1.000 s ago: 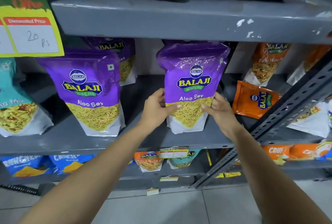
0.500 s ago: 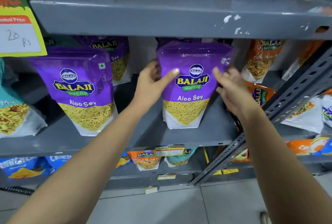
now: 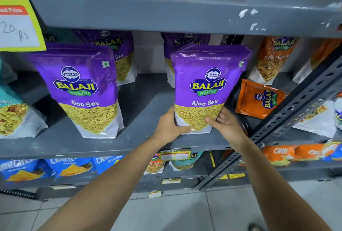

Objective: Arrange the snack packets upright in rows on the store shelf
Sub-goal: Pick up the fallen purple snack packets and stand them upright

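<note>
A purple Aloo Sev packet (image 3: 207, 75) stands upright near the front of the grey middle shelf (image 3: 142, 108). My left hand (image 3: 171, 126) grips its lower left corner, thumb across the front. My right hand (image 3: 226, 122) holds its lower right corner, fingers on the front. A second purple Aloo Sev packet (image 3: 81, 90) stands upright to the left. Two more purple packets (image 3: 118, 52) (image 3: 182, 40) stand behind them at the back of the shelf. An orange packet (image 3: 259, 99) lies flat to the right.
A slanted grey perforated metal bar (image 3: 288, 112) crosses the shelf's right side. Upright orange packets (image 3: 273, 58) stand behind it. A teal mix packet (image 3: 11, 112) is at far left. A price tag (image 3: 16, 25) hangs top left. Blue chip packets (image 3: 46, 167) fill the lower shelf.
Both hands moved from the upper sides of the right Aloo Sev packet down to its bottom corners. The packet still stands upright in about the same spot.
</note>
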